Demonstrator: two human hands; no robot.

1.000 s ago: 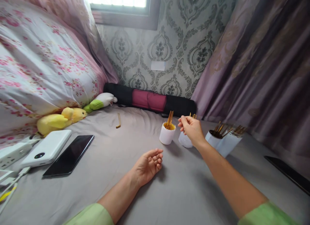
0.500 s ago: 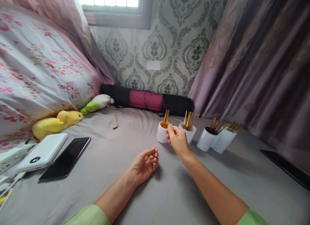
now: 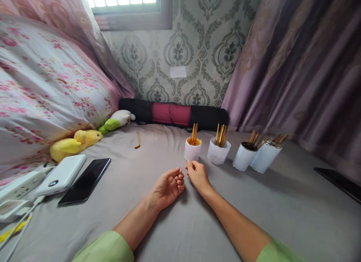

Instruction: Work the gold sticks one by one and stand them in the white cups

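My left hand [image 3: 167, 188] rests on its side on the grey sheet, palm showing, fingers loosely curled and nothing visible in it. Just right of it, my right hand [image 3: 197, 175] is closed, thumb and forefinger pinched together; what they hold, if anything, is hidden or too small to name. Slightly beyond those fingertips stands a white-wrapped cup [image 3: 192, 153] with an orange-yellow inside and several thin golden sticks [image 3: 194, 134] upright in it. To its right is a wider white cup [image 3: 219, 153] holding more golden sticks [image 3: 222, 136].
Farther right, two white-wrapped containers, a dark-rimmed one [image 3: 244, 158] and a taller one [image 3: 265, 160], hold sticks. A bent golden piece [image 3: 137, 140] lies left. A phone [image 3: 86, 181], power bank [image 3: 62, 173], power strip [image 3: 25, 181] and plush toys [image 3: 76, 143] lie left; a long bag [image 3: 172, 114] lies behind.
My right hand has drawn back from the rim of the orange-yellow cup, down and left towards my left hand, still pinched. My left hand stays nearly in place. The view has shifted slightly.
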